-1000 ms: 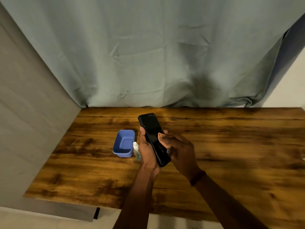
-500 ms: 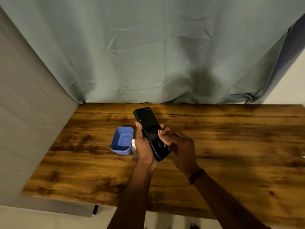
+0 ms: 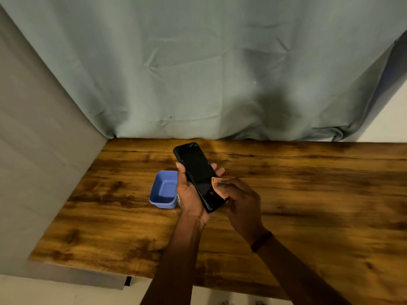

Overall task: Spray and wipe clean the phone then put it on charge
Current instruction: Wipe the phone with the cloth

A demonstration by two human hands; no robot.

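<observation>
Currently the left hand cradles the phone from below and behind, thumb along the near long edge, fingertips wrapping the far edge. Screen faces up, top end tilted away, and it's held clear above the table. The right hand is pinched closed on a small orange cloth, pressed against the lower half of the screen. Most of the cloth is hidden under the fingers, so I can't tell how much of it touches the glass.

Handling call: the phone is rigid, light, glossy, probably slick if spray is on it. Glass is fragile, so keep hold on the side edges, not the face, and keep wipe pressure backed by the palm.

Just left of the left hand sits a blue tub. No charger visible in this view, so the charge step isn't set up yet.
</observation>
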